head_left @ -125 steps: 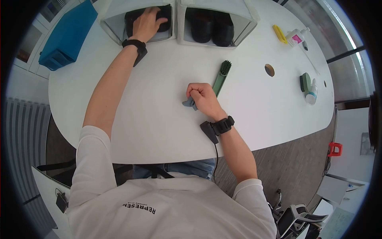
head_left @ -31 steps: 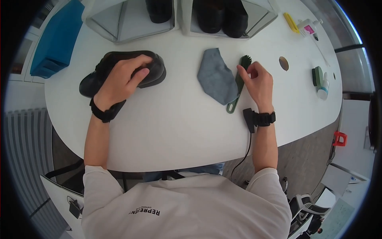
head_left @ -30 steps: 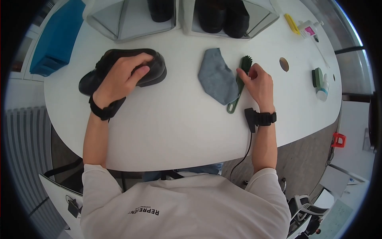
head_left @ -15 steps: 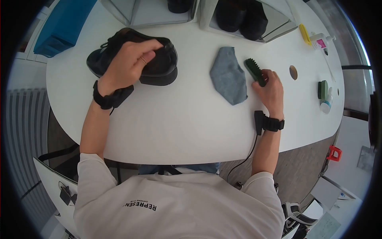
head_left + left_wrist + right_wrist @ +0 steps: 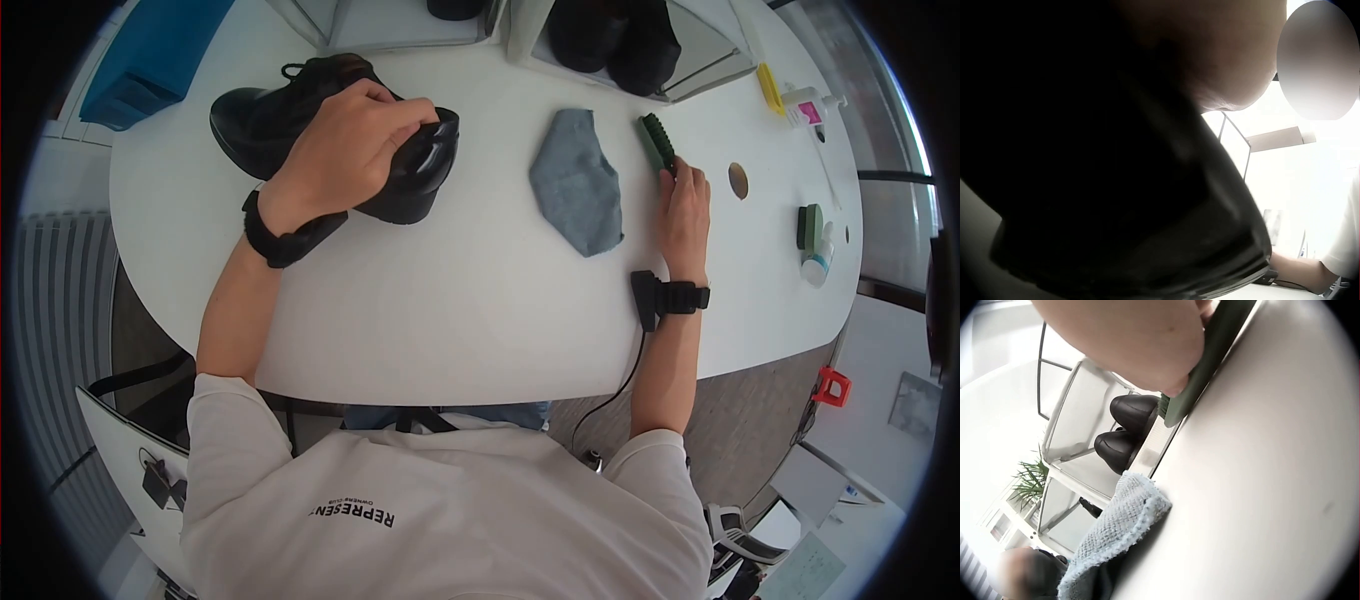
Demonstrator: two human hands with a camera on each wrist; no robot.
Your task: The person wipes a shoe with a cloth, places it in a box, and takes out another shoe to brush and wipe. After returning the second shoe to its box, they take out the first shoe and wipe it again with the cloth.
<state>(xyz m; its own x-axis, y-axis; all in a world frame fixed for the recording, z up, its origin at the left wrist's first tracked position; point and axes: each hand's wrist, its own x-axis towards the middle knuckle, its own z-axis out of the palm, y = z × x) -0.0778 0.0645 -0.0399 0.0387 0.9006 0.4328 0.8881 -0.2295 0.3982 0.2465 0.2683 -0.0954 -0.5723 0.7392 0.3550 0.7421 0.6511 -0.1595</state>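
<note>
In the head view a black lace-up shoe (image 5: 250, 128) is at the left of the white table (image 5: 450, 300), and the left hand (image 5: 345, 155) grips it at the heel opening. Close up in the left wrist view, the dark shoe (image 5: 1147, 219) fills much of the picture below the hand (image 5: 1229, 50). The right hand (image 5: 686, 222) holds a green brush (image 5: 657, 145), its handle mostly hidden under the fingers. Beside the right hand (image 5: 1141, 337), the brush (image 5: 1200, 369) shows along the tabletop. A grey-blue cloth (image 5: 577, 185) lies between the hands.
Two white boxes stand at the back; the right box (image 5: 700, 90) contains a pair of black shoes (image 5: 610, 45). A blue case (image 5: 150, 65) is back left. On the right are a yellow item (image 5: 769, 88), bottles (image 5: 817, 267) and another brush (image 5: 812, 228).
Since the oldest frame, the left hand has brought a shoe out of the left box, and the right hand has released the cloth and taken the brush. Over the last half second, shoe and brush have turned.
</note>
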